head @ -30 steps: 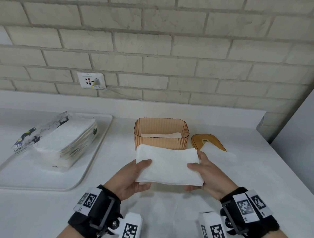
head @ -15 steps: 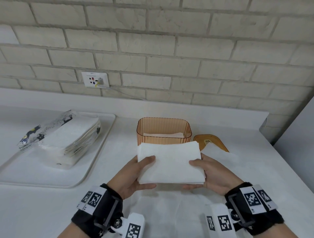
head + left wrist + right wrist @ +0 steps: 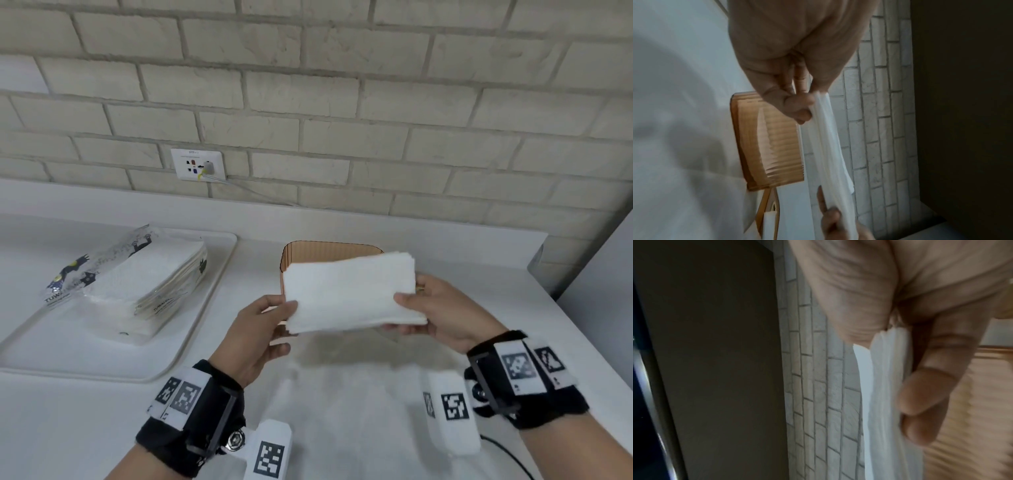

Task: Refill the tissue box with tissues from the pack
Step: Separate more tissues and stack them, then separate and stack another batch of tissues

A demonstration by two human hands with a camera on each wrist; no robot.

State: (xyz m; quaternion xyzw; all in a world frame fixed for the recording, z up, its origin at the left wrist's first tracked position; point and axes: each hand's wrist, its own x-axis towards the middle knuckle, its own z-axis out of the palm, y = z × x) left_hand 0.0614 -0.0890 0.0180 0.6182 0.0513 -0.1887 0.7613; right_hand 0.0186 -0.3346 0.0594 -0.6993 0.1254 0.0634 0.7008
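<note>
both hands, left hand [image 3: 255, 337] and right hand [image 3: 442, 313], pinch tissue stack [image 3: 349, 291] ends; long axis left-right above tissue box [image 3: 308, 247].

Left hand [image 3: 255, 337] and right hand [image 3: 442, 317] are raised side by side, each pinching one end of the tissues [image 3: 352, 291], thumbs on top, fingers beneath.

The tissue stack [image 3: 349, 291] is plain white. The tissue box [image 3: 329, 247] is translucent amber-orange with fine vertical ribbing. The tissue pack [image 3: 137, 277] is clear wrap over white sheets, printed with small black figures and a yellow spot. The tray [image 3: 191, 329] and table [image 3: 342, 394] are white. The wall [image 3: 342, 102] is cream brick-patterned. The wrist bands [image 3: 191, 411] are black, carrying black-and-white square code markers.
</note>
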